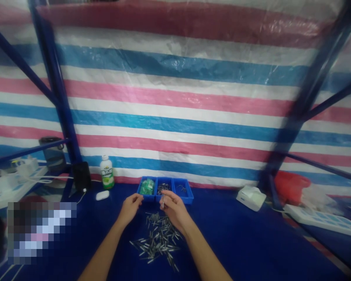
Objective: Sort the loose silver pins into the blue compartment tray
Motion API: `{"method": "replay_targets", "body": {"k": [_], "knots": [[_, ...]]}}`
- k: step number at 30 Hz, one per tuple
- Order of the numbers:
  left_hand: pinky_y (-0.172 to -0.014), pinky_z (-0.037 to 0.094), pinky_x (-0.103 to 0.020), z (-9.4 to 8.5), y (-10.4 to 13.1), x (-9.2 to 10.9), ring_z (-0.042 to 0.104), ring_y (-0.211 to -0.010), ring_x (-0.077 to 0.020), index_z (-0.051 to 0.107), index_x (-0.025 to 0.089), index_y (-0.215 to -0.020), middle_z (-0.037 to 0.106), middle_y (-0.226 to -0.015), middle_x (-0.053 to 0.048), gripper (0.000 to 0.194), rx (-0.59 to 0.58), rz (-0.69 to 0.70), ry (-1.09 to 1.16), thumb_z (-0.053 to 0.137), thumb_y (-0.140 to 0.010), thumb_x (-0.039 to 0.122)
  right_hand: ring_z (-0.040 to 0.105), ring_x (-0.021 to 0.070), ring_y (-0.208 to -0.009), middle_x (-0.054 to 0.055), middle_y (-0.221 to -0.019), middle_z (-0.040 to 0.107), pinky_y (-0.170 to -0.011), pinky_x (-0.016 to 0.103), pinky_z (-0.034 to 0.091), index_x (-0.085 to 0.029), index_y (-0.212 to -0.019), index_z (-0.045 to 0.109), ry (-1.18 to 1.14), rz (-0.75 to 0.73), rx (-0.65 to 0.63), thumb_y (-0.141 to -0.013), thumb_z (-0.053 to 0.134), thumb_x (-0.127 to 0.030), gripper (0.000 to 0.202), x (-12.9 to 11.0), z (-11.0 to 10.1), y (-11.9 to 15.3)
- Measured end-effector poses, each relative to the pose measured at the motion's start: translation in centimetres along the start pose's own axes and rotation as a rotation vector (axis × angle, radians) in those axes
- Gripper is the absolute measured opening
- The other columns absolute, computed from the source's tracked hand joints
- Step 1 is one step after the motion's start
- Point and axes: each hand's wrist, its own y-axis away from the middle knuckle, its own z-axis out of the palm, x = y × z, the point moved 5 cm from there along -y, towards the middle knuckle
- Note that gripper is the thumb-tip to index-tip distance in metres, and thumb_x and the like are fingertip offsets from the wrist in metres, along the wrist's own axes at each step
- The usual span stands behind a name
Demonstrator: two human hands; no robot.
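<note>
My left hand (pixel 131 207) is closed, its fingertips pinched together near the front of a blue bin with green pieces (pixel 147 187); whatever is between them is too small to name. To its right, my right hand (pixel 174 208) is curled with thumb and fingers together around a small, slim item that I cannot make out. Just beyond it stands a blue bin of dark metal pieces (pixel 163 187), beside another blue bin (pixel 181 189) holding a few thin pieces. Many slim metal pieces (pixel 159 242) lie in a loose pile on the blue tabletop (pixel 236 242) below my hands.
A white bottle with a green label (pixel 107 173) and a white case (pixel 102 195) are at the left. A tissue pack (pixel 251 198) sits to the right. Power strips (pixel 324 220) and blue metal posts (pixel 298 105) flank the table, with a striped sheet (pixel 175 128) behind.
</note>
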Motion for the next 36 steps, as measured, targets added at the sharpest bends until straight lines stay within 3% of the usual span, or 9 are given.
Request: {"method": "replay_targets", "body": {"k": [6,11,14,16,19,22,25,28,36], "knots": [[-0.053,0.037,-0.024,-0.2,0.2,-0.1,0.051,-0.053,-0.0138,0.067,0.017,-0.076,0.06,-0.062,0.001,0.041,0.014,0.002,-0.028,0.057,-0.077,0.057,0.053,0.0164,-0.069,0.0,-0.072,0.055,-0.073,0.034,0.048,-0.023,-0.082,0.056,-0.08,0.023,0.037,-0.072,0.072,-0.053,0.035,-0.4,-0.4,0.7],[-0.054,0.038,-0.024,-0.2,0.3,-0.1,0.051,-0.056,-0.0149,0.067,0.017,-0.076,0.06,-0.062,0.0,0.043,0.015,-0.012,-0.011,0.057,-0.075,0.059,0.042,0.0128,-0.052,-0.005,-0.052,0.037,-0.057,0.028,0.044,-0.022,-0.063,0.043,-0.063,0.163,0.118,-0.081,0.06,-0.052,0.039,0.8,-1.5,0.0],[-0.055,0.038,-0.024,-0.1,0.2,-0.3,0.052,-0.057,-0.0151,0.067,0.018,-0.075,0.06,-0.063,0.0,0.042,0.014,0.006,-0.018,0.057,-0.076,0.058,0.042,0.0103,-0.046,-0.003,-0.058,0.05,-0.047,0.023,0.035,-0.021,-0.075,0.052,-0.016,0.239,0.289,-0.08,0.061,-0.053,0.034,2.3,-3.2,-0.7],[-0.054,0.036,-0.024,0.0,0.0,-0.4,0.05,-0.055,-0.0145,0.067,0.018,-0.074,0.059,-0.062,0.0,0.042,0.018,0.009,-0.027,0.056,-0.077,0.058,0.04,0.0095,-0.04,-0.001,-0.064,0.058,-0.043,0.023,0.028,-0.02,-0.086,0.058,0.125,0.278,0.329,-0.081,0.056,-0.059,0.039,3.1,-3.7,-0.9],[-0.055,0.037,-0.024,-0.1,0.0,-0.4,0.05,-0.055,-0.0147,0.066,0.017,-0.074,0.059,-0.062,0.0,0.042,0.017,0.016,-0.049,0.055,-0.078,0.057,0.046,0.0121,-0.047,-0.001,-0.06,0.058,-0.05,0.025,0.033,-0.019,-0.079,0.063,0.601,0.103,0.121,-0.081,0.061,-0.047,0.028,2.8,-2.1,-0.4],[-0.055,0.038,-0.024,-0.2,0.4,-0.1,0.05,-0.055,-0.0149,0.066,0.017,-0.075,0.059,-0.062,0.0,0.042,0.016,0.016,-0.049,0.056,-0.077,0.058,0.057,0.0179,-0.075,0.001,-0.078,0.065,-0.077,0.031,0.041,-0.024,-0.084,0.072,1.047,-0.11,-0.222,-0.08,0.065,-0.03,0.01,2.6,1.0,1.3],[-0.055,0.038,-0.024,-0.3,0.6,0.2,0.051,-0.055,-0.0147,0.067,0.018,-0.075,0.06,-0.062,0.001,0.041,0.015,0.014,-0.035,0.056,-0.076,0.058,0.053,0.0222,-0.097,0.002,-0.099,0.064,-0.094,0.041,0.034,-0.034,-0.096,0.074,1.284,-0.095,-0.447,-0.082,0.065,-0.027,0.017,3.4,2.6,2.7],[-0.055,0.038,-0.024,-0.3,0.5,0.2,0.052,-0.055,-0.0145,0.067,0.018,-0.076,0.06,-0.063,0.001,0.04,0.013,0.013,-0.038,0.056,-0.077,0.056,0.048,0.0234,-0.101,0.002,-0.103,0.061,-0.095,0.045,0.032,-0.037,-0.095,0.074,1.389,-0.057,-0.493,-0.085,0.064,-0.03,0.015,3.9,2.9,2.8],[-0.056,0.038,-0.024,0.0,0.3,0.1,0.052,-0.056,-0.0146,0.068,0.018,-0.076,0.062,-0.063,0.001,0.037,0.017,0.02,-0.109,0.054,-0.079,0.052,0.044,0.0227,-0.099,0.003,-0.104,0.057,-0.087,0.04,0.035,-0.027,-0.09,0.071,1.641,-0.146,-0.536,-0.085,0.063,-0.03,0.009,3.6,4.3,3.0]]}}
